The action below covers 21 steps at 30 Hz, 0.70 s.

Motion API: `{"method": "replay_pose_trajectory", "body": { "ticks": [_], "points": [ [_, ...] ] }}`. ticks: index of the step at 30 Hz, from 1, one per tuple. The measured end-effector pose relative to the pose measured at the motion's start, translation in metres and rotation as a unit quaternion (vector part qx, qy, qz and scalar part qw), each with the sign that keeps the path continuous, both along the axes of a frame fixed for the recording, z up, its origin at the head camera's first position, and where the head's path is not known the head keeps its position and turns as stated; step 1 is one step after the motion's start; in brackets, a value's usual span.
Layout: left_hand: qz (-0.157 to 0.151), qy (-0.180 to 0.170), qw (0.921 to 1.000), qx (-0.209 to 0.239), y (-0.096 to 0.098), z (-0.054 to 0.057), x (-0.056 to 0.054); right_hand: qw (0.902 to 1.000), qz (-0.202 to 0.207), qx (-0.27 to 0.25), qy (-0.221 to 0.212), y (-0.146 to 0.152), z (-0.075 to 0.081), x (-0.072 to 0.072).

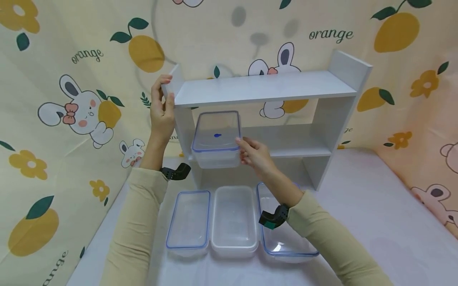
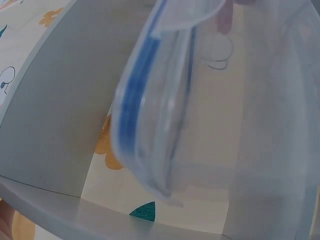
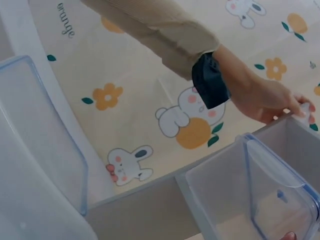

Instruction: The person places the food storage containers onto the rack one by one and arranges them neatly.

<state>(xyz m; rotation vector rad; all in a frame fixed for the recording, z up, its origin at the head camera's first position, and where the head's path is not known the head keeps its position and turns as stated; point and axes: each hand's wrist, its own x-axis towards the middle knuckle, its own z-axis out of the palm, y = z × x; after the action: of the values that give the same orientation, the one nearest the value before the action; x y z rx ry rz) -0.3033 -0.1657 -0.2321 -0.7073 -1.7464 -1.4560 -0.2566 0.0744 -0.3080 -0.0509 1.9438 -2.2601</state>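
Note:
My left hand (image 1: 162, 107) grips the upper left side panel of a white shelf unit (image 1: 264, 87), its fingers bent over the panel's edge. My right hand (image 1: 255, 155) pinches the front right corner of a clear food container (image 1: 216, 159) with a blue-edged lid. That container is at the left end of the middle shelf, its front jutting out and its lid tilted toward me. Seen from the left wrist, the blue seal (image 2: 132, 95) runs along the container's lid. In the right wrist view, only a fingertip (image 3: 289, 236) of the right hand shows beside the container (image 3: 220, 195).
On the white table (image 1: 375, 222), before the shelf, stand a blue-edged container (image 1: 189, 222) at left, a frosted container (image 1: 234, 218) in the middle and a larger blue-edged one (image 1: 286, 242) at right, partly behind my right forearm. A patterned cloth (image 1: 222, 24) hangs behind.

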Motion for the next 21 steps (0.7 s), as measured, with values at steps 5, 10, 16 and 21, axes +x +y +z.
{"method": "replay_pose_trajectory", "body": {
  "ticks": [5, 10, 16, 21],
  "points": [
    [0.0, 0.001, 1.0, 0.0, 0.0, 0.0, -0.001, 0.9999, -0.011, 0.002, 0.006, -0.006, -0.001, -0.003],
    [-0.006, 0.0, 1.0, -0.001, 0.001, -0.001, -0.002, 0.9996, -0.02, -0.018, 0.009, -0.005, -0.003, -0.002],
    [-0.002, 0.001, 1.0, -0.001, 0.0, -0.001, -0.001, 0.9999, 0.002, -0.009, 0.004, 0.008, -0.007, 0.01],
    [0.0, 0.001, 1.0, -0.003, 0.0, -0.001, 0.0, 0.9994, 0.029, 0.016, 0.011, 0.021, -0.012, 0.023]
  ]
}}
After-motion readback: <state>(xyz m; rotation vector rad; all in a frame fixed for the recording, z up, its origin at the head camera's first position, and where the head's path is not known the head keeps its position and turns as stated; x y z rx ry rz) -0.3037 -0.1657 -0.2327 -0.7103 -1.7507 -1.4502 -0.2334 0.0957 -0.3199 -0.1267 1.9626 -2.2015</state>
